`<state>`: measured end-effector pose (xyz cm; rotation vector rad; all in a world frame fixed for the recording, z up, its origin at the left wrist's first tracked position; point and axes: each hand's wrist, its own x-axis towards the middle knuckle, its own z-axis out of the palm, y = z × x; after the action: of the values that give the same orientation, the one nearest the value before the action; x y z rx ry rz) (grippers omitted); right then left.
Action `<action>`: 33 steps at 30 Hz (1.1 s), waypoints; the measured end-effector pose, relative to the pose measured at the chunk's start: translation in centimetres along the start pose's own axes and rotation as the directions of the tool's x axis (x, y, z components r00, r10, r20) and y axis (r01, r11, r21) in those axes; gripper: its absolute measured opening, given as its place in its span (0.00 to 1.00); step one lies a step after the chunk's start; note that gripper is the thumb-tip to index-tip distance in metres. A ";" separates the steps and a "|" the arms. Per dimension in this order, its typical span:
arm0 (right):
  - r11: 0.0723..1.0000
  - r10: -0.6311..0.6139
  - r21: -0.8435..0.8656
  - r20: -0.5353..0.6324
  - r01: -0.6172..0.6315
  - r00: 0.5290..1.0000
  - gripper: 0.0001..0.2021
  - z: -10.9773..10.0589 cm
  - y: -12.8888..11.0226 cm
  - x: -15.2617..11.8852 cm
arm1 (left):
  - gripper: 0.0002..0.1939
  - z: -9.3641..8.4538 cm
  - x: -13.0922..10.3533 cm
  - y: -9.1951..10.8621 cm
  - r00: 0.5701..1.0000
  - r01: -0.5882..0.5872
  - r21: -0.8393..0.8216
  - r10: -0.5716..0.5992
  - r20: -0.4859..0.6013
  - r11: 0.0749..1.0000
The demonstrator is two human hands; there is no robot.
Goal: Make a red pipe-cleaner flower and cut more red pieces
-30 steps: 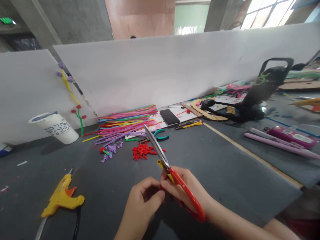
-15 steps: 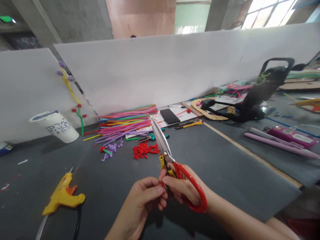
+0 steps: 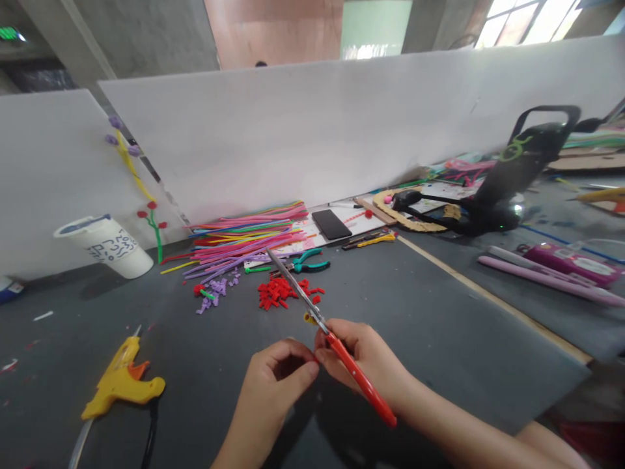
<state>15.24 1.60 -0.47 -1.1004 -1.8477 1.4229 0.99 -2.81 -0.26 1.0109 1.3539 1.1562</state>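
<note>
In the middle foreground, my left hand (image 3: pixel 271 384) is closed in a pinch, thumb and finger meeting on a small red piece that is almost hidden. Against those fingertips rest the fingers of my right hand (image 3: pixel 366 358), which also holds red-handled scissors (image 3: pixel 354 371). The blades appear together, seen nearly edge-on and pointing up and left. A short yellow tube-like piece (image 3: pixel 309 318) shows beside the scissors' pivot. Beyond the hands lie a heap of red cut pieces (image 3: pixel 277 293) and a scatter of purple ones (image 3: pixel 219 294).
A yellow glue gun (image 3: pixel 122 381) lies at left, near a white cup (image 3: pixel 110 247). Behind the heaps are coloured fuzzy stems (image 3: pixel 239 241), teal-handled pliers (image 3: pixel 307 262), a phone (image 3: pixel 332 224) and utility knives (image 3: pixel 371 240). A black stand (image 3: pixel 508 182) stands at right.
The scissors have turned edge-on and swung lower to the left, uncovering the pliers. The red piece between my fingertips is now mostly hidden. My hands stay close together.
</note>
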 end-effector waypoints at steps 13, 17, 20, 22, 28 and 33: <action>0.841 -0.026 -0.535 0.111 0.082 0.993 0.16 -0.7 0.4 -1.7 | 0.04 -1.6 -0.1 0.4 0.936 -0.199 -0.370 0.063 -0.347 0.907; 0.807 -0.061 -0.577 0.134 0.128 0.989 0.17 0.1 1.7 -2.4 | 0.04 -1.5 -0.3 0.5 0.942 -0.197 -0.432 0.047 -0.334 0.880; 0.788 -0.113 -0.591 0.136 0.172 0.984 0.17 0.4 2.5 -2.6 | 0.04 -1.3 -0.5 0.4 0.940 -0.212 -0.448 0.057 -0.335 0.868; 0.777 -0.153 -0.594 0.141 0.207 0.978 0.16 0.6 2.9 -2.6 | 0.04 -1.2 -0.6 0.4 0.939 -0.215 -0.450 0.057 -0.340 0.867; 0.737 -0.244 -0.621 0.127 0.268 0.962 0.16 1.0 3.0 -2.4 | 0.07 -0.9 -0.7 0.6 0.925 -0.230 -0.480 0.036 -0.379 0.847; 0.689 -0.295 -0.664 0.110 0.291 0.949 0.15 1.1 2.8 -2.4 | 0.08 -0.8 -0.7 0.4 0.907 -0.269 -0.474 0.054 -0.419 0.839</action>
<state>16.32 -0.79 -3.40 -1.0342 -2.4917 0.5420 0.22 -3.47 0.25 0.5139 1.1531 1.8150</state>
